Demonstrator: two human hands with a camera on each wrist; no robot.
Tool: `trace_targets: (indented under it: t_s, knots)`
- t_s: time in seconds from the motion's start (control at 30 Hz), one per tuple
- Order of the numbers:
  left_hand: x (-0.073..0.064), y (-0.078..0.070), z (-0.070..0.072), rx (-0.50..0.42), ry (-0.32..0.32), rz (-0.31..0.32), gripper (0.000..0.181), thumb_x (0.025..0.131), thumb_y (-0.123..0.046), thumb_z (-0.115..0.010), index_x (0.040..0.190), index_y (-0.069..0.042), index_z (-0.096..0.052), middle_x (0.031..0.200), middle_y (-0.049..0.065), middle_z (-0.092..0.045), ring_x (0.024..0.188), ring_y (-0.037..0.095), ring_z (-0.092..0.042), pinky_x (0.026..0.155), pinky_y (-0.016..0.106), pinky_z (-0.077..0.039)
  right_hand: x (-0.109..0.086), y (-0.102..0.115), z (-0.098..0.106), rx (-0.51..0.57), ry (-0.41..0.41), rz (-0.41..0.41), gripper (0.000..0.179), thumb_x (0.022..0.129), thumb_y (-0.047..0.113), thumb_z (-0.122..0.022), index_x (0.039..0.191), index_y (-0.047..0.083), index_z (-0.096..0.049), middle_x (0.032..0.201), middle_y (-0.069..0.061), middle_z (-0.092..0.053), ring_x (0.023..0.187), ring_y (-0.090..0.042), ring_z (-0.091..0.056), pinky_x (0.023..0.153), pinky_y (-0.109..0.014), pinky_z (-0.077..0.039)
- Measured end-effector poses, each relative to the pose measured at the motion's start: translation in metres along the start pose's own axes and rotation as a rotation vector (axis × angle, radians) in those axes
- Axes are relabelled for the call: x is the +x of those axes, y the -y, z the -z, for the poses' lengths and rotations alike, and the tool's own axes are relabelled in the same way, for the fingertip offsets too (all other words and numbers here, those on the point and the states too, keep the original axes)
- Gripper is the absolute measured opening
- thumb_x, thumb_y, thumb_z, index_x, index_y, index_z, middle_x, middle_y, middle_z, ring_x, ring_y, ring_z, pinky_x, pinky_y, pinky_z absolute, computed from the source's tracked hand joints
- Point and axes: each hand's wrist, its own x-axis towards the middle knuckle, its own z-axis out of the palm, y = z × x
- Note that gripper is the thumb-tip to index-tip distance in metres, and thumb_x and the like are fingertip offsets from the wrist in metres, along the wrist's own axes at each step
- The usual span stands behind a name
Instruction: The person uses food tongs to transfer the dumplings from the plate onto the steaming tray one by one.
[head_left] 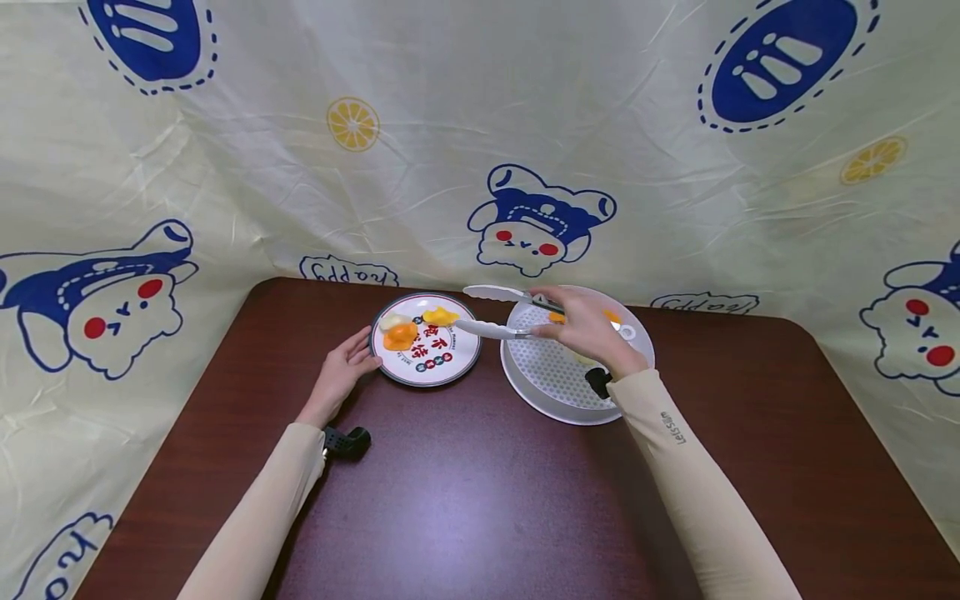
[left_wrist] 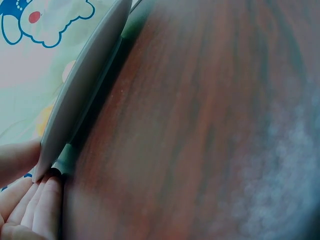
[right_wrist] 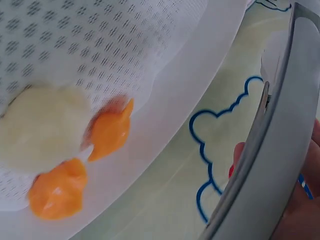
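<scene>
My left hand (head_left: 343,371) pinches the left rim of a round white plate (head_left: 424,377) with red lettering; in the left wrist view the thumb is above the rim (left_wrist: 85,90) and the fingers are below. On the plate lie an orange piece (head_left: 401,337), a cream piece (head_left: 393,321) and a yellow piece (head_left: 440,316). My right hand (head_left: 588,327) holds tongs (head_left: 491,330) over a white perforated basket (head_left: 543,379). The tongs' arms are spread, pointing left above the plate's right side, with nothing seen between them.
In the basket, the right wrist view shows a round cream piece (right_wrist: 42,127) and two orange pieces (right_wrist: 59,190). A small white ring (head_left: 627,332) lies at its right side. A patterned cloth (head_left: 420,200) hangs behind the brown table (head_left: 450,500).
</scene>
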Motion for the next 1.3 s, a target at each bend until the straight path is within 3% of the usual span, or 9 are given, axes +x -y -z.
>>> trace_targets:
  t_s: [0.2, 0.53, 1.03, 1.3]
  knots:
    - [-0.002, 0.005, 0.001, -0.017, 0.001, -0.056, 0.066, 0.091, -0.002, -0.061, 0.148, 0.002, -0.028, 0.151, 0.021, -0.030, 0.134, 0.031, -0.037, 0.104, 0.032, -0.038, 0.016, 0.010, -0.012, -0.031, 0.019, 0.062, 0.057, 0.082, 0.013, -0.074, 0.133, -0.001, -0.053, 0.131, -0.017, -0.056, 0.120, -0.034, -0.050, 0.103, -0.048, -0.039]
    - [0.002, 0.005, 0.002, 0.010, -0.007, 0.013, 0.065, 0.094, 0.001, -0.056, 0.150, -0.001, -0.025, 0.153, 0.016, -0.029, 0.135, 0.028, -0.035, 0.106, 0.033, -0.034, 0.034, 0.020, -0.027, -0.083, 0.078, 0.030, 0.057, 0.084, 0.016, -0.071, 0.136, 0.002, -0.051, 0.135, -0.014, -0.053, 0.122, -0.032, -0.048, 0.105, -0.045, -0.037]
    - [0.002, 0.005, 0.000, -0.002, -0.007, -0.001, 0.064, 0.093, 0.004, -0.056, 0.149, 0.001, -0.027, 0.152, 0.017, -0.030, 0.135, 0.029, -0.036, 0.105, 0.033, -0.035, 0.047, 0.028, -0.039, -0.175, 0.129, -0.022, 0.053, 0.087, 0.016, -0.069, 0.135, 0.002, -0.051, 0.135, -0.014, -0.053, 0.121, -0.031, -0.049, 0.105, -0.045, -0.038]
    - [0.001, 0.003, -0.001, -0.004, -0.005, -0.003, 0.064, 0.093, 0.003, -0.057, 0.149, 0.000, -0.027, 0.151, 0.017, -0.031, 0.134, 0.028, -0.037, 0.105, 0.033, -0.036, 0.048, 0.027, -0.040, -0.203, 0.095, 0.025, 0.044, 0.087, 0.014, -0.069, 0.128, 0.002, -0.057, 0.125, -0.015, -0.060, 0.112, -0.031, -0.055, 0.100, -0.044, -0.042]
